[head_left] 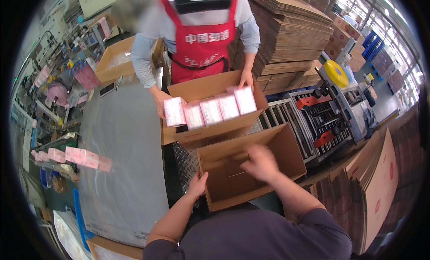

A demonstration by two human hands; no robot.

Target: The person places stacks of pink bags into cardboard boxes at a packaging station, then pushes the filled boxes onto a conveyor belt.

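Observation:
An open cardboard box (226, 198) stands in front of my body, its inside facing up and showing bare brown walls. My left hand (197, 185) grips the box's left side, the thumb lying along the edge. Over the inside of this box is my right hand (261, 163), smeared by motion, so its fingers are hard to read. Beyond it, a co-worker in a red apron (201, 40) holds a row of small pink-and-white cartons (212, 111) between both hands, at the mouth of a second cardboard box (206, 86).
A grey metal table (123, 148) lies to the left, with pink cartons (83, 157) at its left edge and a phone (107, 89) further back. To the right are a roller conveyor (291, 112) and a tape machine with a yellow roll (335, 73). Flattened cardboard (286, 36) is stacked behind.

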